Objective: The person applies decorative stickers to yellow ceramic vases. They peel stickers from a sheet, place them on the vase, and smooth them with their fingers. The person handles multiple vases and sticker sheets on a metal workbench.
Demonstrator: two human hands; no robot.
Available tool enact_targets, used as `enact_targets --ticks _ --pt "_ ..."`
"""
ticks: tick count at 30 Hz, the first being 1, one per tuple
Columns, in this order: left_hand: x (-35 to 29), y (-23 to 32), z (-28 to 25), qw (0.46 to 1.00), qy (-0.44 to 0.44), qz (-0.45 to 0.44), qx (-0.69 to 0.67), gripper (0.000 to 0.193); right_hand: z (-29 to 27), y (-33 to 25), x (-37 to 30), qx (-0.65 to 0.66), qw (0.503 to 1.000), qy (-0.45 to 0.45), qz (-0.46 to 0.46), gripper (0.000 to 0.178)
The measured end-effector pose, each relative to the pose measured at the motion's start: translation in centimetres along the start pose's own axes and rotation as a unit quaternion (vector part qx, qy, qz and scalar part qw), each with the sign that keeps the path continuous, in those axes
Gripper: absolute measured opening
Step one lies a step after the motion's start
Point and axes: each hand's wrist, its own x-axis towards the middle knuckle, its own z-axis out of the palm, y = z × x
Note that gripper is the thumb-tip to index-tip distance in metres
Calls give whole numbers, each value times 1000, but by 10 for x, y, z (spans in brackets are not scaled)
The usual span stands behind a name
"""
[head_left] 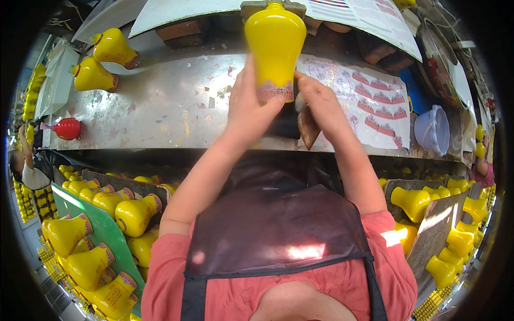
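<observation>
A glossy yellow vase [275, 48] lies over the middle of the bench, its narrow neck pointing away from me against a dark block [250, 8]. A patterned pink and blue band [276, 92] runs round its near end. My left hand [251, 104] is wrapped round that end from the left, with the thumb over the band. My right hand [321, 101] is closed at the vase's right side, its fingertips by the band. From that hand a brown, pointed flat piece [307, 127] sticks out toward me; its kind is unclear.
On the right lie a sheet of pink printed strips [380, 101] and a lilac bucket [432, 130]. At left are two yellow vases [113, 48] and a red container [68, 129]. Boards hold many vases on my left [85, 267] and right [444, 267]. Other people work at both edges.
</observation>
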Motion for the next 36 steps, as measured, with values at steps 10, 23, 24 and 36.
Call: enact_targets --ticks 10,23,24,36 --pt "-3 -14 0 1000 0 16 5 96 -8 -23 -9 -247 934 48 -253 33" --pt "-6 -3 -2 977 -15 -93 -189 87 11 -62 2 -449 769 -51 -453 34" --pt "-6 -3 -2 985 -7 -76 -155 87 11 -62 3 -453 773 -12 -445 34" --pt "-6 -19 -2 999 13 31 -28 84 -2 -33 -20 -416 828 124 -354 33"
